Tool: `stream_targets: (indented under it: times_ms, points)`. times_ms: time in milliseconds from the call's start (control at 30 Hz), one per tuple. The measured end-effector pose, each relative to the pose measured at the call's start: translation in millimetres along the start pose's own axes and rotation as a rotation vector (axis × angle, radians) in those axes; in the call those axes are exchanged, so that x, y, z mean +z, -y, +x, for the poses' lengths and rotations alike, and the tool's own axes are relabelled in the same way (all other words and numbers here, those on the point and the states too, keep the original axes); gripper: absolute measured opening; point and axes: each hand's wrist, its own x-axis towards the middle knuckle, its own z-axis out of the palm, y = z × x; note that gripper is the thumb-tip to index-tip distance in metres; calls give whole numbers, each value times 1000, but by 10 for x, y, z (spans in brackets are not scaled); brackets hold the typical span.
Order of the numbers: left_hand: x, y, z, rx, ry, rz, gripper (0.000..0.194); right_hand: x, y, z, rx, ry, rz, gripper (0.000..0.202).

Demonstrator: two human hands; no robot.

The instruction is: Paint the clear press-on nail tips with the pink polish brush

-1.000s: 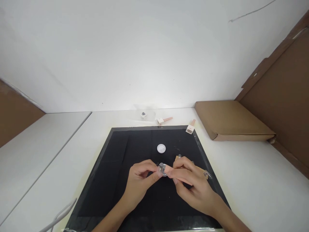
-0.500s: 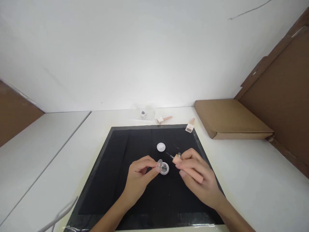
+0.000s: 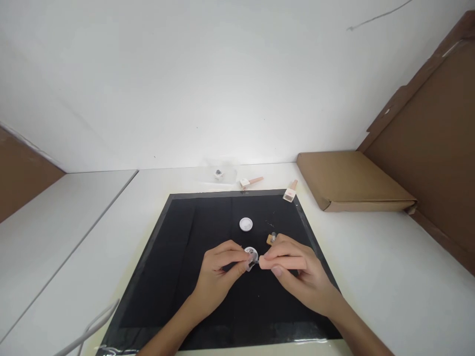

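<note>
My left hand (image 3: 222,272) pinches a small clear plastic disc (image 3: 252,260) between thumb and fingertips. My right hand (image 3: 300,274) is closed around the peach-coloured handle of a nail polish brush (image 3: 284,262), held nearly level. Its dark bristle end meets the disc or lies just over it. Right behind the disc stands a small round white jar (image 3: 251,250), partly covered by it; silvery bits show inside. Farther back lies a white jar lid (image 3: 245,224). A small tan and clear piece (image 3: 271,239) sits just beyond my right fingers, partly hidden.
A black mat (image 3: 163,277) lies under the work. Along its far edge are a peach-handled bottle (image 3: 290,191), another similar bottle (image 3: 245,183) and a clear plastic bag (image 3: 224,173). A flat cardboard box (image 3: 356,178) is at right, a white cable (image 3: 92,329) at lower left.
My right hand has turned the brush level and brought its tip leftward to the disc. The disc has tilted and shifted slightly down and right over the jar's front edge.
</note>
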Motion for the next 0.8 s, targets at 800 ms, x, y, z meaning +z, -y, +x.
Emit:
stream_targets:
  times_ms: [800]
  points:
    - [3, 3, -7, 36, 24, 60, 12, -7, 35, 1, 0, 33, -10, 21]
